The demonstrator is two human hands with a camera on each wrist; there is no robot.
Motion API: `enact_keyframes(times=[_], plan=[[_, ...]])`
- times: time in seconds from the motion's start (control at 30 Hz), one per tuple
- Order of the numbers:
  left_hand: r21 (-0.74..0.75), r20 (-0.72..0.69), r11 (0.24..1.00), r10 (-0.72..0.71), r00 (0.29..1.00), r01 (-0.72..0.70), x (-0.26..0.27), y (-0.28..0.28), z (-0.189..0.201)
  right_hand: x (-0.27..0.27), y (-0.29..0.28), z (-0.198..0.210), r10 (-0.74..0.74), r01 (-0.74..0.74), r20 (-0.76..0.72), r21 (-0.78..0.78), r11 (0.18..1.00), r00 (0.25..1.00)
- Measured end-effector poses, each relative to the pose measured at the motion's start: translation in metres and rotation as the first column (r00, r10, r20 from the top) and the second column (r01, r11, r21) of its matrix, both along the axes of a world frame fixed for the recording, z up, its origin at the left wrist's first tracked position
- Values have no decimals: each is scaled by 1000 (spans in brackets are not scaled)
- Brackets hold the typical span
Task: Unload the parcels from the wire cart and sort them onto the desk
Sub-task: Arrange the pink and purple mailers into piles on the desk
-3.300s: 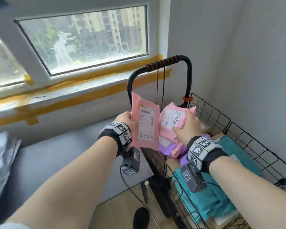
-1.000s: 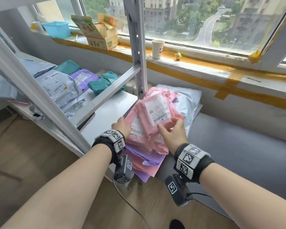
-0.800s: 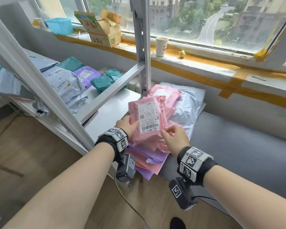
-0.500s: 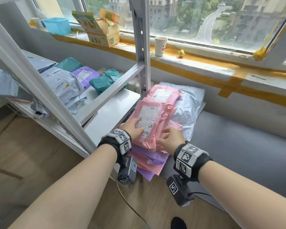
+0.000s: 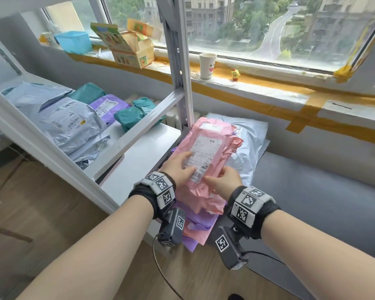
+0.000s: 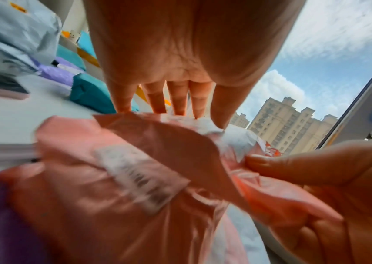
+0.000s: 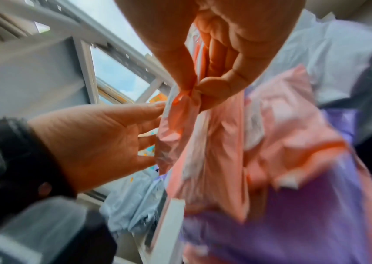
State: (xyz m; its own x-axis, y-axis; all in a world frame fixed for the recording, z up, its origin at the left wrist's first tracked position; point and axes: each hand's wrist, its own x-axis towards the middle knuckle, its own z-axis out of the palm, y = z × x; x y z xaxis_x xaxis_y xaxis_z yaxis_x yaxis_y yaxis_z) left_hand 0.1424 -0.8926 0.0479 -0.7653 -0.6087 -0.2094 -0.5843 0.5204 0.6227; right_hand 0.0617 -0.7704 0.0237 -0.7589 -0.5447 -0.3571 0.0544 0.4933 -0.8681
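Observation:
A pink parcel [image 5: 212, 152] with a white label lies on top of a pile of pink and purple parcels [image 5: 195, 219] at the right end of the white desk [image 5: 139, 163]. My left hand [image 5: 182, 165] rests on it with straight fingers pressing the label. In the left wrist view, the left hand [image 6: 175, 100] touches the pink parcel [image 6: 135, 178] with its fingertips. My right hand [image 5: 221, 178] pinches the parcel's near right edge. The right wrist view shows the right hand [image 7: 194, 92] with thumb and forefinger nipping the pink parcel [image 7: 214, 142]. The wire cart is out of view.
A grey metal shelf post [image 5: 178, 61] stands just behind the pile. A pale grey parcel [image 5: 249, 144] lies under and behind it. Grey, purple and teal parcels [image 5: 130, 115] lie further left on the desk. A paper cup [image 5: 207, 66] stands on the sill. A dark grey bench [image 5: 323, 191] runs right.
I have turned from the cart to the desk with the pink parcels. The top pink parcel has come down flat onto the pile, and my left hand has slid onto its label.

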Motion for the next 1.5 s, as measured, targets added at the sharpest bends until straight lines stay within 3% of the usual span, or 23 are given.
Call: enact_keyframes(times=[0.1,0.23,0.3,0.43,0.67,0.8,0.87,0.93,1.07,1.33,1.5], plan=[[-127,-37,991,25,999,-29,-18,-3,13,-31,-3,17,-13,13,-5,-64,998,1000],[-236,44,968,96,994,-83,-41,-9,20,-76,-19,35,6,-4,31,-61,998,1000],[-265,118,963,83,990,-49,-50,-13,18,-90,-28,36,84,-84,-2,26,996,996],[-230,248,971,-4,969,63,-63,-18,16,-92,-39,29,286,-196,-237,339,920,929],[-124,260,961,-209,943,247,-86,-41,14,-90,-53,11,186,-83,-331,301,950,925],[-305,336,898,-210,918,317,-97,-51,14,-90,-54,10,170,-33,-379,341,939,910],[-387,300,859,-226,927,335,-102,-52,10,-88,-53,9,165,-16,-409,343,939,897],[-374,286,835,-310,906,404,-107,-52,-1,-84,-52,8,169,-33,-404,321,946,899],[-304,396,807,-376,837,507,-110,-54,-26,-76,-46,1,231,-100,-348,356,929,909],[-267,429,818,-372,823,509,-114,-56,-19,-74,-33,5,135,-29,-304,330,944,943],[-364,335,808,-350,875,463,-121,-49,-1,-78,-20,19,64,62,-329,359,931,942]])
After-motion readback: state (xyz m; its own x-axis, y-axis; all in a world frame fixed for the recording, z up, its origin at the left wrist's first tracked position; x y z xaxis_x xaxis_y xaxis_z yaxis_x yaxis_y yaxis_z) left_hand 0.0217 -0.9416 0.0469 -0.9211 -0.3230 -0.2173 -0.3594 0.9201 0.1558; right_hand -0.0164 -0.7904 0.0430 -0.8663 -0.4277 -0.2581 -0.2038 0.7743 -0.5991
